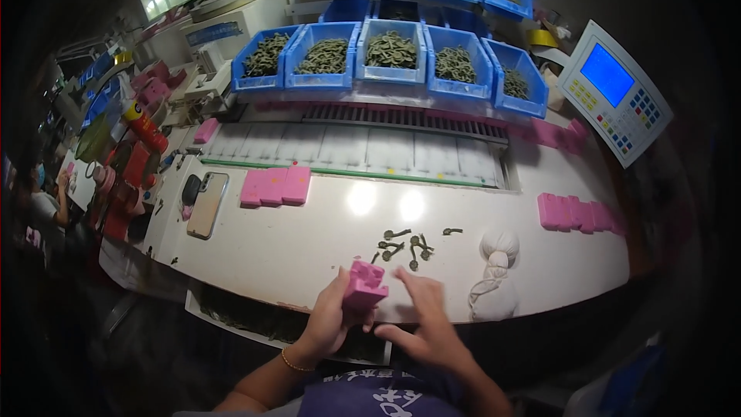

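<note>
My left hand is closed around a pink block that looks like a rubber mould, its top uneven and notched. To its right is my right hand, slightly blurred, with thumb and fingers apart and nothing visible in it. Just beyond the hands, several small dark green pieces with round heads and thin stems lie loose on the white worktop. A single similar piece lies a little apart, to their right.
More pink blocks stand in rows at left and right. A knotted white cloth bundle lies right of my hands, a phone at left. Blue bins of green pieces line the back, beside a control panel. Below the worktop edge is an open drawer.
</note>
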Tool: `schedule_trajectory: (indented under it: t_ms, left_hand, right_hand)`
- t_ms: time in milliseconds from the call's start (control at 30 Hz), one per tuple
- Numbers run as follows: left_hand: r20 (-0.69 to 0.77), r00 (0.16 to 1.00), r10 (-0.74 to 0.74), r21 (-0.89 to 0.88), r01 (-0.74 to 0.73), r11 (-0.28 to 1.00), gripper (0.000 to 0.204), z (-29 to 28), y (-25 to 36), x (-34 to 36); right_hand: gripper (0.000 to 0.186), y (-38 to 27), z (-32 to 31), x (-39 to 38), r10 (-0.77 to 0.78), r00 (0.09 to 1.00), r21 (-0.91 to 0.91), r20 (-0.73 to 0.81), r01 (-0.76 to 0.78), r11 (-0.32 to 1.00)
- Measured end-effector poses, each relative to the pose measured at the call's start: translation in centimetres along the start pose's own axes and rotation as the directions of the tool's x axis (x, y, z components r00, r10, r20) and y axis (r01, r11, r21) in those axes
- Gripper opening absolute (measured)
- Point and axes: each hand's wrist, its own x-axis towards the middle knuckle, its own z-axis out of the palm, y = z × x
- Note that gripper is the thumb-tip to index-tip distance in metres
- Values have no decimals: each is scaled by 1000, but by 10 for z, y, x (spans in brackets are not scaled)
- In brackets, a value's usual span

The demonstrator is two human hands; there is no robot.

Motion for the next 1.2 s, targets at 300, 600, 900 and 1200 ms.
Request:
schedule_trajectory:
  t_ms: [300, 600, 900, 1200]
  left_hand:
    - [244, 857, 454, 526, -511, 680, 35, -10, -11, -18]
    - [201, 452, 869, 944, -326, -49, 28, -48, 31, 0]
    - [237, 752, 615, 957, -70, -283, 45, -72, 52, -24]
    - [188, 365, 912, 962, 120, -246, 38, -102, 175, 173]
  right_hand:
    - [26, 21, 23, 5, 155, 985, 546, 80, -173, 819]
    - [30, 29, 13, 4, 67, 990, 126, -126, -51, 991]
    - [12, 48, 12, -19, 30, 961, -46, -276, -45, 998]
    - [10, 49, 16, -14, -54, 964, -100, -261, 28, 995]
